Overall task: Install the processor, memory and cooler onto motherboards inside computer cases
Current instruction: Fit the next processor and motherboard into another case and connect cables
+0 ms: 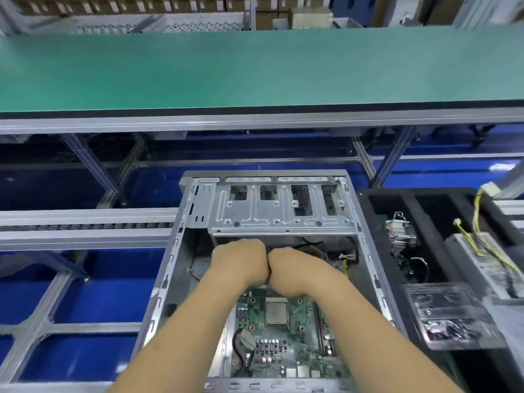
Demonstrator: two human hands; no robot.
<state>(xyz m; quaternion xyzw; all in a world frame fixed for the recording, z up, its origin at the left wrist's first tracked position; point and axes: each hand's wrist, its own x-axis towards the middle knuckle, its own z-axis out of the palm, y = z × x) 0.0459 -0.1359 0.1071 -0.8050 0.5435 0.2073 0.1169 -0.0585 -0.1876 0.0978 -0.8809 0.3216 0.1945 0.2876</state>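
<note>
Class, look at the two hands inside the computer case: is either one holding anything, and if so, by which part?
It cannot be told. The left hand and right hand are knuckle to knuckle, fingers curled downward over the motherboard, hiding whatever lies beneath.

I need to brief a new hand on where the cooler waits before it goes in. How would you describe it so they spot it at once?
Start at the open grey metal computer case; right of it lies a black foam tray. In the tray's near-left compartment sits the silver finned heatsink cooler. It alone has thin stacked metal fins and a wire clip on top, unlike the perforated metal box with yellow cables to its right.
</note>
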